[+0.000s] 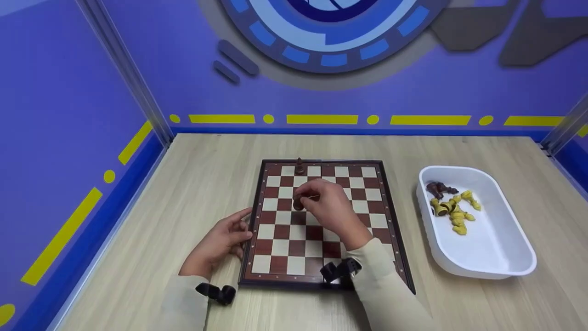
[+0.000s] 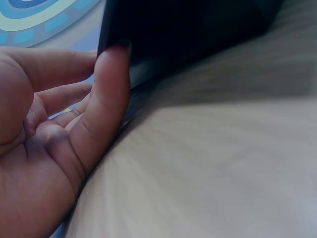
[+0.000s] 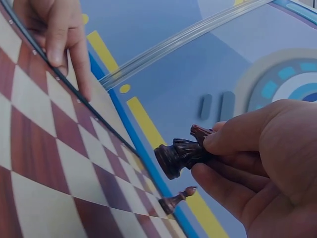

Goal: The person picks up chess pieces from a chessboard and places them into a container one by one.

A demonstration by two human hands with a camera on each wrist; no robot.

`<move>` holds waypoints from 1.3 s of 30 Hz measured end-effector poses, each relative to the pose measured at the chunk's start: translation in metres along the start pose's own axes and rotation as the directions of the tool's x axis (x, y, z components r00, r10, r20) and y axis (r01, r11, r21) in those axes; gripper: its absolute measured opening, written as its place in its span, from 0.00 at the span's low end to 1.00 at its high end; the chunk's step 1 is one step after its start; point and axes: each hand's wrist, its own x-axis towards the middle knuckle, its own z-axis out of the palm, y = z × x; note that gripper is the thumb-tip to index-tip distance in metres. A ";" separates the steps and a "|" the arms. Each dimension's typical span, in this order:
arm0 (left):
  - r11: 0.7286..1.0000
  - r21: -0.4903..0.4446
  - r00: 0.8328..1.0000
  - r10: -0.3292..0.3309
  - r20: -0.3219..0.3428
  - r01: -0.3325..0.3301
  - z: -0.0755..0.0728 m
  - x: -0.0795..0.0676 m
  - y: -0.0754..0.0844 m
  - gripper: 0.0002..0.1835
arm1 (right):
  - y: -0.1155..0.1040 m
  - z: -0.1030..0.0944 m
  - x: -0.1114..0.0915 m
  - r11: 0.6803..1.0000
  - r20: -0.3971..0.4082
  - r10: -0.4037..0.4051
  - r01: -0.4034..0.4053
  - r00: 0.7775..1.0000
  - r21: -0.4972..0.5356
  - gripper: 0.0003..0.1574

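My right hand [image 1: 328, 204] pinches a dark brown chess knight [image 3: 179, 154] between thumb and fingers. The knight's base points away from the hand, over the left-middle squares of the chessboard [image 1: 283, 248]. On the board's far row stands a dark brown piece with a pointed top, which looks like a bishop [image 1: 299, 167]. My left hand [image 1: 220, 241] lies on the table beside the board, its fingertips touching the board's left edge. In the left wrist view a fingertip [image 2: 111, 62] meets the board's dark side.
To the right of the board stands a white plastic tub [image 1: 489, 259]. Several yellow chess pieces [image 1: 457, 215] and a few dark brown ones [image 1: 436, 188] lie jumbled in it. Blue printed walls [image 1: 321, 103] enclose the table [image 1: 202, 170] at the back and sides.
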 end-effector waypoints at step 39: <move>1.000 -0.017 1.000 0.001 0.004 -0.001 0.001 0.000 0.002 0.36 | -0.005 -0.055 -0.008 0.996 -0.047 0.038 -0.034 0.998 0.086 0.11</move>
